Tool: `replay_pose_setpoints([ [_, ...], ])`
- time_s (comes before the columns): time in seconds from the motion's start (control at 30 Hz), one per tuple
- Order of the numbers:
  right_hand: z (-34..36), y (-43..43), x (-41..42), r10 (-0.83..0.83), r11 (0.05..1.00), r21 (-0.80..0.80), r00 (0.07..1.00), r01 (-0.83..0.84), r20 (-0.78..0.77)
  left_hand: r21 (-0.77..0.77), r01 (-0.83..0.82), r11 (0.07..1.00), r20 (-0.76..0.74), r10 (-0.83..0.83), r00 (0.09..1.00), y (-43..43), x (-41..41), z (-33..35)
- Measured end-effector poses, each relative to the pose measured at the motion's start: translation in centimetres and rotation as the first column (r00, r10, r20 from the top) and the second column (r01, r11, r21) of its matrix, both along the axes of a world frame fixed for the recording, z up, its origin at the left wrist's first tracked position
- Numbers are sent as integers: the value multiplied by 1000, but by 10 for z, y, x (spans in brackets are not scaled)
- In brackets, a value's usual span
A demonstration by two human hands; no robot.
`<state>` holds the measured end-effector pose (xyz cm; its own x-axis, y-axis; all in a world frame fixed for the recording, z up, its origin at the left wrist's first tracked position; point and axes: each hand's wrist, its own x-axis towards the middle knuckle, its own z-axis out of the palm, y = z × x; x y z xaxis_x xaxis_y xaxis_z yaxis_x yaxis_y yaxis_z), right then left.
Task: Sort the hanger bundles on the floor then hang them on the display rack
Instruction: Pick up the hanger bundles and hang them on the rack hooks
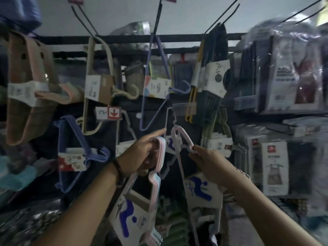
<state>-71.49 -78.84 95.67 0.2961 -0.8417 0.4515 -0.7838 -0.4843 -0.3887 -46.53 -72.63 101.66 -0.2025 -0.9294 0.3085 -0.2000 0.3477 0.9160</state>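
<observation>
We hold a hanger bundle in each hand, both raised in front of the display rack (186,38), and the coming move turns on what lies above them. The rack's bar and its wire pegs (158,16) sit well above both hands, so either bundle has to go up and away from us to reach a peg. Our left hand (142,153) has its fingers curled round the hooks of the pink-and-blue bundle (154,189), with the forefinger stretched up and to the right (it seems to point at the rack). Our right hand (205,162) pinches the pale pink bundle (202,192) just under its hook, which stands above the fingers with its loop uppermost. Both bundles hang with their long axis running down and towards us, hooks on top. Each wears a white card sleeve with a blue figure printed on it. The right hook looks the readier of the two, being free of the fingers. A lilac bundle (158,87) already hangs from the peg straight above; through the blur we cannot tell which peg is free.
</observation>
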Motion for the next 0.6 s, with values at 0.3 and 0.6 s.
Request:
replay_pose_setpoints([
  [0.3, 17, -28, 20, 27, 999, 14, 993, -29, 114, 101, 156, 983, -83, -148, 986, -18, -9, 3],
  [0.6, 24, -38, 11, 18, 960, -278, 984, 32, 175, 47, 245, 968, -99, -239, 966, -25, -22, 11],
])
